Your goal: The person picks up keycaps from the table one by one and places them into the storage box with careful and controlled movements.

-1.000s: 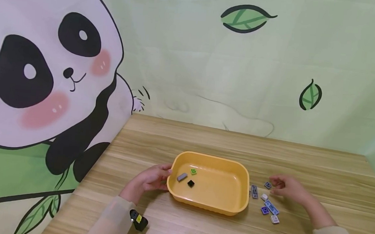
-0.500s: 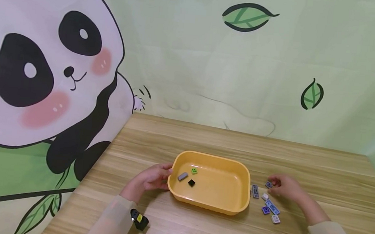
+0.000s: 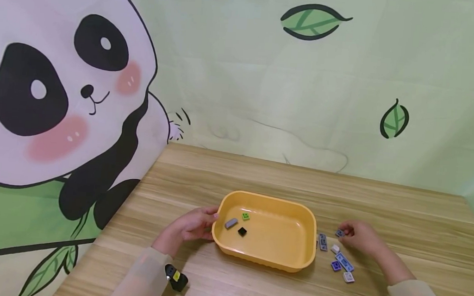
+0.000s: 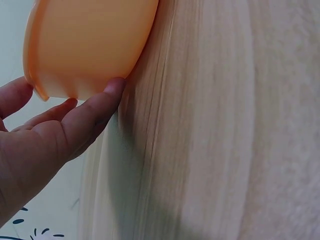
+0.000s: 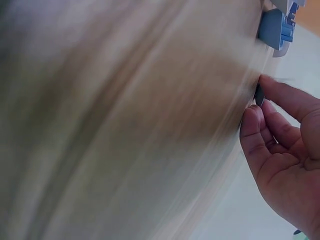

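Observation:
A yellow tray stands on the wooden table. My left hand touches its left end; in the left wrist view fairly straight fingers rest on the outer wall and rim. To the right of the tray, my right hand pinches a small dark grey keycap between thumb and fingertips, at the table surface. Near it lie a long grey keycap, a white keycap, a long blue keycap, a purple keycap and another white keycap.
Inside the tray are a green keycap, a grey keycap and a black keycap, all toward its left side. A pale green wall cloth with a printed panda and leaves rises behind the table.
My right fingers have closed in around the small dark grey keycap, which lay between them before. The left hand and the tray stay in place.

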`<state>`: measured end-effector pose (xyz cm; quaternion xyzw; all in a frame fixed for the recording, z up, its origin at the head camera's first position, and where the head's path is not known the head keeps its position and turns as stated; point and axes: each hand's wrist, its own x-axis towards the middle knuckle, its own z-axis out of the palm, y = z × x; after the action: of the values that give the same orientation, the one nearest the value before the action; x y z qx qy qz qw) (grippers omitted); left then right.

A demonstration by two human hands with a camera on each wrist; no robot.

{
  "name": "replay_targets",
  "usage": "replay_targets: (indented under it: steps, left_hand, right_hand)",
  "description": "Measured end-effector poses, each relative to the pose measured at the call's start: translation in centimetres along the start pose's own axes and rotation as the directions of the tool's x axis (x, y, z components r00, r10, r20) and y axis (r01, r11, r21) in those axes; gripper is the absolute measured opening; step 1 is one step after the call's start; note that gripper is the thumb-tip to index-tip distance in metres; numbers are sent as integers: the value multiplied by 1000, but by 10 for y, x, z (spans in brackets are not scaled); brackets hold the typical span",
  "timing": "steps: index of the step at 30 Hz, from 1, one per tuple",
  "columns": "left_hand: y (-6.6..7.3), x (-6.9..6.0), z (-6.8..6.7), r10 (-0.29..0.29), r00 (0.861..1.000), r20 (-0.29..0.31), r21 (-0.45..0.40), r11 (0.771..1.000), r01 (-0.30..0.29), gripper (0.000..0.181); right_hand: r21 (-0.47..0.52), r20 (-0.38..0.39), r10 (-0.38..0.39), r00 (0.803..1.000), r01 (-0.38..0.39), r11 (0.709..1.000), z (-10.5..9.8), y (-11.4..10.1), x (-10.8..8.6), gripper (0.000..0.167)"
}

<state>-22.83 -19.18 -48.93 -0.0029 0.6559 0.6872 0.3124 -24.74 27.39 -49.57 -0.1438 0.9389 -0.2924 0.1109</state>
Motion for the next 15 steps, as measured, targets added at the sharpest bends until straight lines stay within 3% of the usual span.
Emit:
replay_targets:
  steps: [4, 15]
  left_hand:
    - [1, 0, 0, -4, 1000, -4, 1, 1000, 4, 58]
    - [1, 1, 0, -20, 1000, -15, 7, 1000, 20, 59]
  right_hand:
    - [-12, -5, 1, 1000, -1, 1000, 0, 0, 1, 22]
    - [31, 10, 3, 1000, -3, 1000, -5, 3, 0, 27]
